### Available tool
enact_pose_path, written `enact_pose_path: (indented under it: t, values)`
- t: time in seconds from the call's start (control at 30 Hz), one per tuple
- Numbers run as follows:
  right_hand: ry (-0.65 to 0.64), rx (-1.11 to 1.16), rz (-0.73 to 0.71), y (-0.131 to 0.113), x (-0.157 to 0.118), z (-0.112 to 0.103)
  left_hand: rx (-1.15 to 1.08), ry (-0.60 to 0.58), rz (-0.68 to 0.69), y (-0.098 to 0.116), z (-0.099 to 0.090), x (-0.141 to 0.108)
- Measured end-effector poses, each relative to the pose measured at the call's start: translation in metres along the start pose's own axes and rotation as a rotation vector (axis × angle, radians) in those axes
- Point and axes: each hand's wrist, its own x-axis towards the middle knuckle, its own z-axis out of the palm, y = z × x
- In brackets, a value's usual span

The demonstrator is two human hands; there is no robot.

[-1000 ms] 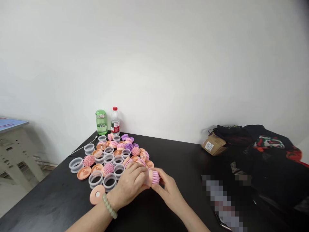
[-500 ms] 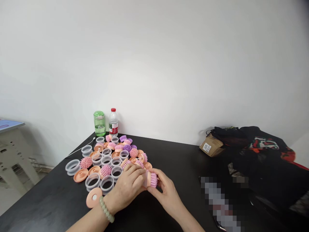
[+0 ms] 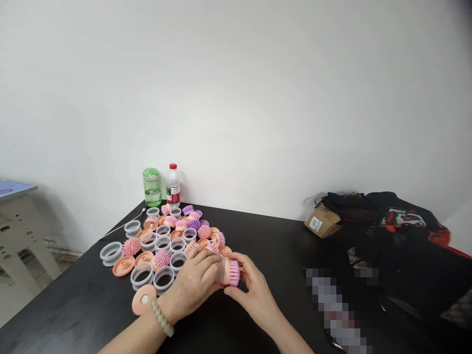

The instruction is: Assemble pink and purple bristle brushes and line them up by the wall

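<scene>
On the black worktop (image 3: 73,314), near its far corner, both hands work close together in front of a spread of brush parts. The left hand (image 3: 193,285), with a string of pale green beads (image 3: 160,317) on its wrist, comes in from the lower left. Its fingers (image 3: 212,265) are curled and pressed against the left end of a pink-bristled brush head (image 3: 231,273). The right hand (image 3: 254,300) has its fingers (image 3: 245,270) wrapped around the brush's far side, so both hands are grasping it.

The brush lies on its side between the hands, bristles pointing right, at the near edge of the spread. A pale translucent piece shows at its left end; the fit is hidden by the fingers.

Spread to the left and beyond: translucent plastic rings (image 3: 111,253), peach discs (image 3: 123,266), pink spiked brush heads (image 3: 132,247) and purple ones (image 3: 193,224). One peach disc with a central hole (image 3: 143,300) sits just beside the left wrist.

Against the wall stand a green bottle (image 3: 152,188) and a red-capped water bottle (image 3: 173,187). Far right: a cardboard parcel (image 3: 322,221) beside dark cloth (image 3: 401,231).
</scene>
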Motion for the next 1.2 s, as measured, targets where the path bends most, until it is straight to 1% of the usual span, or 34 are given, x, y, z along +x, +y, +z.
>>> enact_pose_path:
  t: [0.13,0.3,0.4,0.57,0.63,0.73,0.8,0.93,1.03,1.1,1.2]
  values:
    - [-0.024,0.020,0.061,0.007,0.002,0.000,-0.023,0.007,-0.003,-0.001,0.000,-0.001]
    - [-0.019,-0.032,0.042,0.009,0.002,-0.001,-0.019,-0.001,0.006,0.000,-0.001,-0.001]
    - [-0.009,0.002,0.023,0.008,0.001,-0.001,-0.014,0.010,0.007,0.001,-0.002,0.000]
    - [-0.063,0.027,0.053,0.005,0.001,-0.003,0.006,0.027,0.013,0.001,-0.002,0.002]
    - [-0.056,0.009,0.029,0.003,0.000,-0.002,0.009,0.013,0.010,0.000,-0.002,0.001]
    - [-0.003,-0.034,-0.084,0.000,-0.002,-0.002,0.000,-0.001,0.001,0.000,-0.002,-0.001]
    - [0.013,-0.026,-0.125,0.000,-0.003,-0.001,-0.010,0.002,-0.010,0.000,-0.002,-0.002]
    - [-0.020,0.042,-0.029,0.003,-0.002,-0.002,-0.037,0.005,-0.010,0.001,-0.002,0.000]
    - [-0.031,-0.058,0.003,0.002,-0.002,-0.002,-0.053,-0.018,0.001,0.002,-0.002,0.002]
    - [-0.011,-0.136,-0.055,0.000,-0.002,-0.003,-0.067,-0.022,-0.004,0.003,-0.001,0.001]
    - [0.005,-0.155,-0.208,-0.004,-0.002,-0.005,-0.118,-0.026,-0.048,0.004,0.000,-0.003]
